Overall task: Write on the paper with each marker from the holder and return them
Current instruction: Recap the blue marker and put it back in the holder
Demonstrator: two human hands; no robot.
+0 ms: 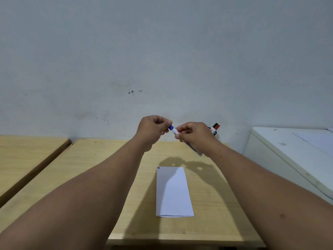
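Blue cap [170,127] pinched by left hand [152,131] (marker [191,147] in right hand [195,135]).

Two bare forearms and hands [155,129], no sleeves.

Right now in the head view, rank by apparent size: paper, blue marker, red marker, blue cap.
1. paper
2. blue marker, partly hidden by the right hand
3. red marker, mostly hidden, so unsure
4. blue cap, pinched by the left hand

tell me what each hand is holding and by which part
The right hand grips the blue marker around the upper part of its barrel. The left hand pinches the marker's blue cap at the tip end.
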